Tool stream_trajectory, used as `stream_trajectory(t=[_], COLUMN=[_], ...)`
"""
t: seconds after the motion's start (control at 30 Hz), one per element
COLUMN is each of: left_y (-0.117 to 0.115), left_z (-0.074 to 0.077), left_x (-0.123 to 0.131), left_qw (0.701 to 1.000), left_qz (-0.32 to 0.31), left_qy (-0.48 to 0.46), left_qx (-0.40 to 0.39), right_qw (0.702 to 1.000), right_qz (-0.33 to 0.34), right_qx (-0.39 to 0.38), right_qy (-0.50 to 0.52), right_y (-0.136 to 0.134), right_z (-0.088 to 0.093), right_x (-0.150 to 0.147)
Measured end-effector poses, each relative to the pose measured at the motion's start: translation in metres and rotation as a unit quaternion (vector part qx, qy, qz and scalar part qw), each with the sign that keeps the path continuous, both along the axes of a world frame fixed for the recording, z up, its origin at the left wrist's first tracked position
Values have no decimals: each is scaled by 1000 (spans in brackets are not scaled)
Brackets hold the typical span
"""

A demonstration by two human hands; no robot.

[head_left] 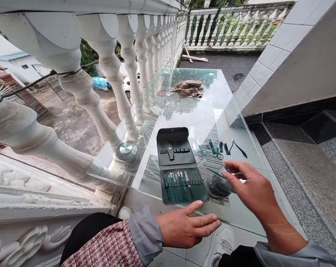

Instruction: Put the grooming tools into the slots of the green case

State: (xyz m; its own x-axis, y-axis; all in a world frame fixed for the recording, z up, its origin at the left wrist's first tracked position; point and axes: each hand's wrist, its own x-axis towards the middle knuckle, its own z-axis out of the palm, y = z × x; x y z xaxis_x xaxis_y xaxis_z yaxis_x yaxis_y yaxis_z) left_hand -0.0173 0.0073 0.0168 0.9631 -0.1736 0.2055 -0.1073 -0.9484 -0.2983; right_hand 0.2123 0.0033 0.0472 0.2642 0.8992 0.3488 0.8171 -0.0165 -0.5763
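Note:
A dark green manicure case [179, 167] lies unfolded on a glass table [195, 115], with several thin tools in its lower loops. Loose green-handled tools [216, 148], among them small scissors, clippers and nippers, lie to its right. My left hand [186, 227] hovers at the table's near edge just below the case, fingers stretched out and holding nothing. My right hand [250, 187] is over the table to the right of the case, fingers extended and slightly blurred, with a thin green tool [215, 172] at its fingertips; whether it grips it is unclear.
A white stone balustrade [101, 74] runs close along the left of the table. A brown cloth [188, 89] lies at the far end. Round metal leg caps [126, 149] show under the glass. A tiled wall and dark step [296, 74] stand on the right.

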Motion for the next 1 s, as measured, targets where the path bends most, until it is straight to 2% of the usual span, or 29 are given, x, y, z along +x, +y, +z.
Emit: stream_trajectory(t=[0.07,0.17,0.3,0.47,0.67,0.77,1.0], left_y=[-1,-1,-2,-2,-1,-2,-2], left_z=[0,1,1,0,0,0,-1], left_x=[0,1,2,2,1,1,2], left_qw=[1000,1000,1000,1000,1000,1000,1000], left_qz=[1,3,1,2,3,6,3], left_qy=[3,8,8,1,1,2,5], left_qx=[1,0,-5,-2,2,5,0], right_qw=[999,994,979,957,924,926,962], right_qz=[-31,-5,9,13,16,19,22], right_qx=[-22,-42,-60,-123,-158,-156,-125], right_qy=[-32,-105,-192,-261,-347,-342,-241], right_y=[1,4,10,16,14,12,14], right_z=[-3,-14,-23,-19,-14,-15,-21], right_x=[12,14,3,-6,-16,-16,-12])
